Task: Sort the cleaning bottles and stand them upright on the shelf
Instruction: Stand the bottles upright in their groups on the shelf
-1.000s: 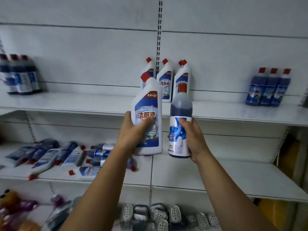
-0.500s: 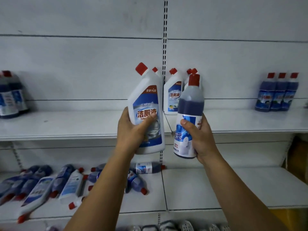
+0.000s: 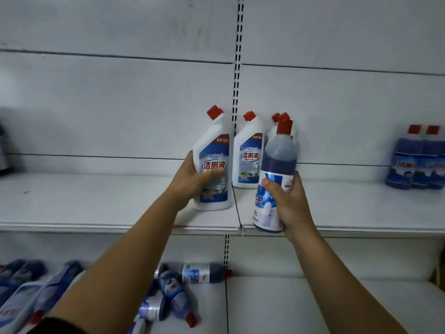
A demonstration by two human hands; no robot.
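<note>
My left hand (image 3: 192,180) grips white bottle (image 3: 214,150), tilted at shelf (image 3: 96,201); right hand (image 3: 287,201) holds blue bottle (image 3: 278,155). Risk: releasing tilted topples it into standing row (image 3: 249,160).

upper shelf (image 3: 96,201) was white, two boards meeting at a centre seam | centre: front white bottle (image 3: 214,165) stood just left of the seam, other white bottles (image 3: 249,160) stood upright behind it by the back panel | right end: blue bottles (image 3: 419,162) stood upright, touching | lower shelf (image 3: 313,304): lying bottles (image 3: 175,297) were heaped on their sides at left
</note>
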